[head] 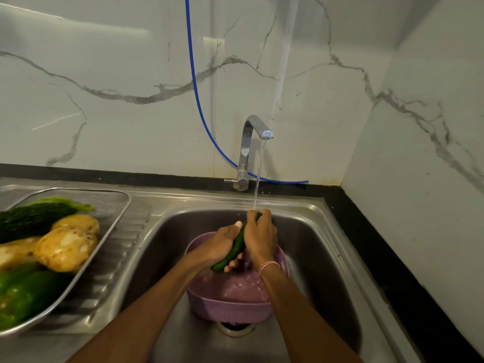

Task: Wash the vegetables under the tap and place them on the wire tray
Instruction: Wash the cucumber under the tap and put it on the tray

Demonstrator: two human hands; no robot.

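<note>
A dark green cucumber (pixel 237 246) is held slanted over the sink, under the water running from the steel tap (pixel 255 132). My left hand (pixel 222 244) grips its lower part and my right hand (pixel 260 235) wraps its upper end, where the stream lands. Below them a pink basin (pixel 230 307) holds water. On the left draining board the wire tray (pixel 117 203) carries bitter gourds (pixel 34 216), potatoes (pixel 65 248) and green peppers (pixel 23 294).
The steel sink (pixel 322 271) has its drain (pixel 235 328) just in front of the basin. A blue hose (pixel 195 85) hangs down the marble wall behind the tap. A black counter edge (pixel 392 271) runs along the right side.
</note>
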